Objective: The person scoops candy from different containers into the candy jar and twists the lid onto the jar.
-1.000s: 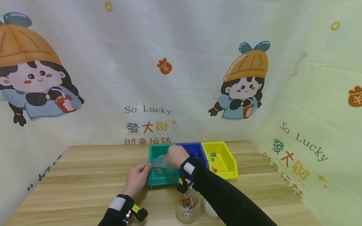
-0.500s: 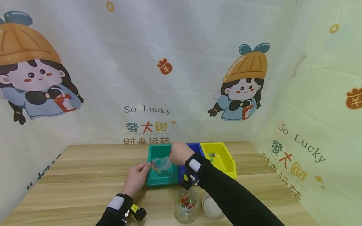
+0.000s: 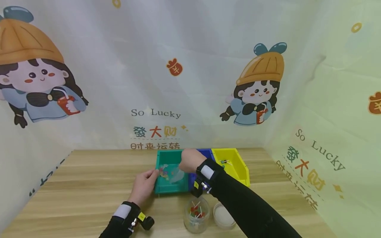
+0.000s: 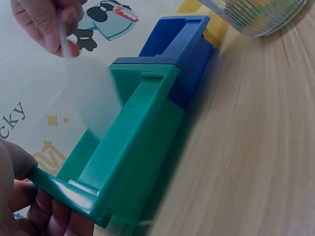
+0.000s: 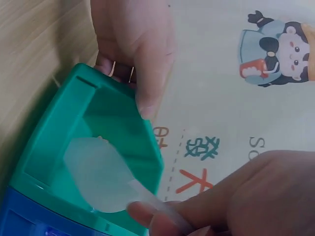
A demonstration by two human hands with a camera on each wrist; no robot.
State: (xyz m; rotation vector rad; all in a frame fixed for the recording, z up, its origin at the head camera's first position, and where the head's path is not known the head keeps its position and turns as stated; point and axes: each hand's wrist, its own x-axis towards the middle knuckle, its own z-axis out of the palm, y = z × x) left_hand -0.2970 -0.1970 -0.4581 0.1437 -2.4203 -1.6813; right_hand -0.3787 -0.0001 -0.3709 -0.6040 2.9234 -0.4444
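Note:
In the head view, my left hand (image 3: pixel 144 185) grips the left wall of a green plastic bin (image 3: pixel 171 190), its thumb over the rim and its fingers around the outside. My right hand (image 3: pixel 192 161) pinches the thin handle of a translucent white plastic scoop (image 5: pixel 98 174). The scoop's broad, flat-looking bowl is inside the green bin, sloping down from the hand in the left wrist view. Small coloured pieces (image 3: pixel 164 173) lie toward the bin's left side, partly seen through the scoop. The right wrist view shows my left thumb (image 5: pixel 147 93) on the bin's edge.
A blue bin (image 3: pixel 205 152) adjoins the green one, mostly behind my right wrist. Beyond it, a yellow bin (image 3: pixel 243 172) holds small ball-headed sticks. Nearer me stand a clear jar (image 3: pixel 195 226) of similar red and green ones and a round white lid (image 3: pixel 224 215).
My right hand has shifted right and the scoop lies lower and further right in the green bin. More coloured pieces show at the left. My left hand keeps its grip.

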